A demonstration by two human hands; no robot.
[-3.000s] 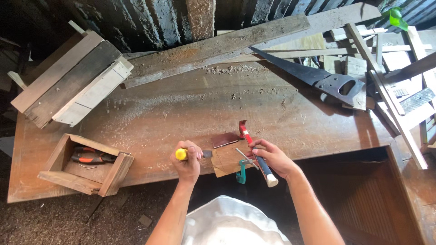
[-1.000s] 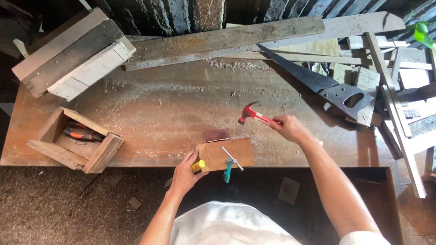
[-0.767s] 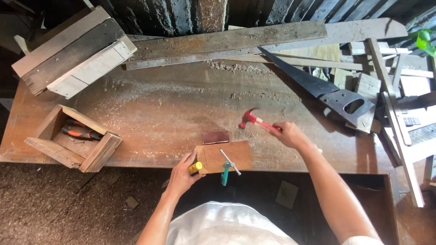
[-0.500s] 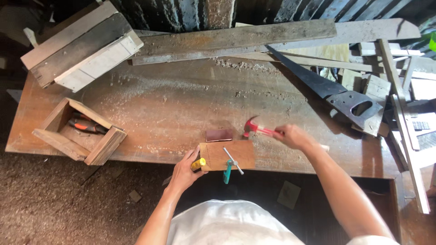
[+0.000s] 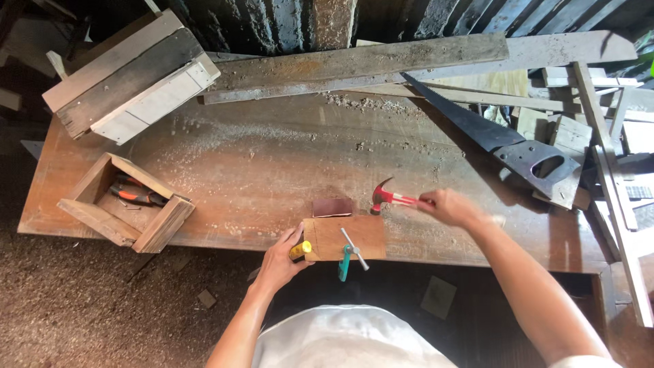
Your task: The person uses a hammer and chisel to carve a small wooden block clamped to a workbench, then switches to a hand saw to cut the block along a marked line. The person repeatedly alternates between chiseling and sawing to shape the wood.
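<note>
Head view: we see a dusty wooden bench (image 5: 272, 157) from above; our left hand (image 5: 281, 257) is closed on a yellow-handled tool (image 5: 300, 251) at the left edge of a small wood block (image 5: 344, 236), which sits at the near edge of the bench; what kind of tool it is we cannot tell; a teal clamp (image 5: 346, 255) grips the block's near edge, its metal bar lying across the block; a small dark pad (image 5: 332, 207) lies just beyond the block, touching or nearly so; our right hand (image 5: 449, 206) is closed on the handle of a red hammer (image 5: 388, 198), head down on the bench just right of the pad; hand is blurred; a handsaw (image 5: 497, 140) lies further right, well apart; an open wooden box (image 5: 122, 204) at left holds orange-handled pliers (image 5: 136, 196); planks (image 5: 354, 65) lie along the far edge.
</note>
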